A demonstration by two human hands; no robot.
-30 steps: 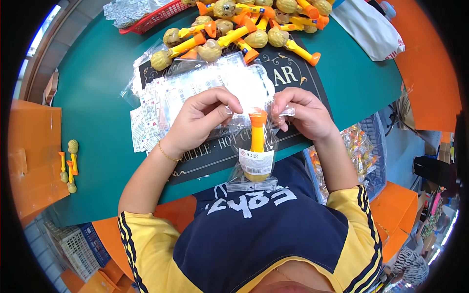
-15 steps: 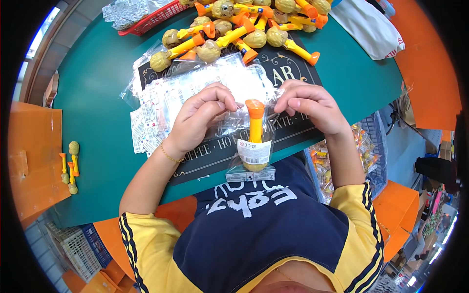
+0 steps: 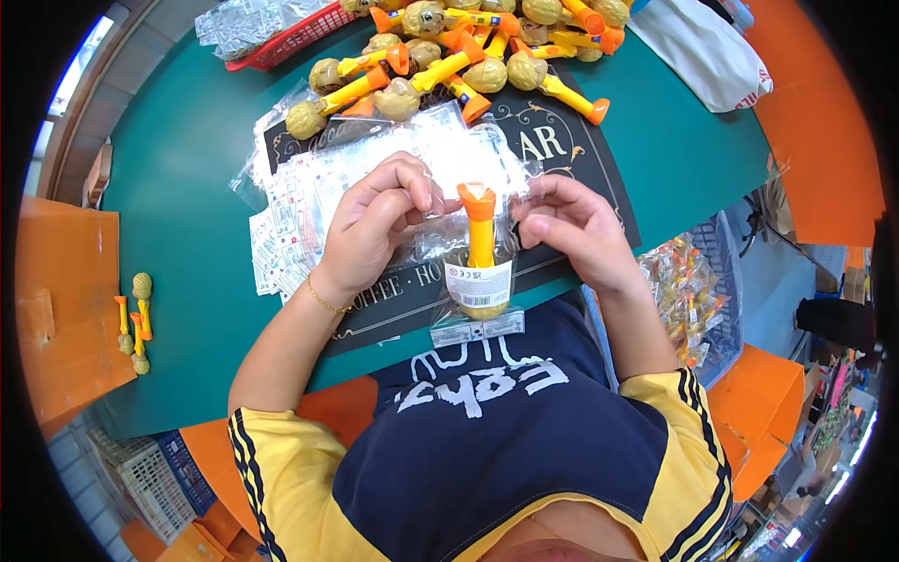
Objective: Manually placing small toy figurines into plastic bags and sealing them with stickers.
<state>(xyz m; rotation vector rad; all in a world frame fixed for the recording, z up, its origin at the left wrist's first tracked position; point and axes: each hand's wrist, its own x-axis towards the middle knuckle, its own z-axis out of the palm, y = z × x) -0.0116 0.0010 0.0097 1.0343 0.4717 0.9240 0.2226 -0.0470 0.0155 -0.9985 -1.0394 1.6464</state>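
A candy dispenser (image 3: pixel 480 245) with a yellow stem, an orange foot and a gold head stands foot-up before me. It is inside a clear plastic bag (image 3: pixel 446 298), with a white label over its lower part. The folded flat end lies against the table's near edge. My left hand (image 3: pixel 376 214) pinches the bag's film near its open end, left of the orange foot. On the other side, my right hand (image 3: pixel 582 228) has curled fingers at the bag's right edge. The thin film between those fingers is hard to make out.
Flat printed clear bags (image 3: pixel 323 187) are piled on a black mat (image 3: pixel 375 304). Beyond lie several loose dispensers (image 3: pixel 449 70) and a red basket (image 3: pixel 300 37). Two or three more dispensers (image 3: pixel 140 314) lie far left. A crate of bagged dispensers (image 3: pixel 726 281) stands at right.
The bagged dispenser has shifted slightly left and away from me. My right hand has moved a little left and lower, its thumb dropping apart from the forefinger.
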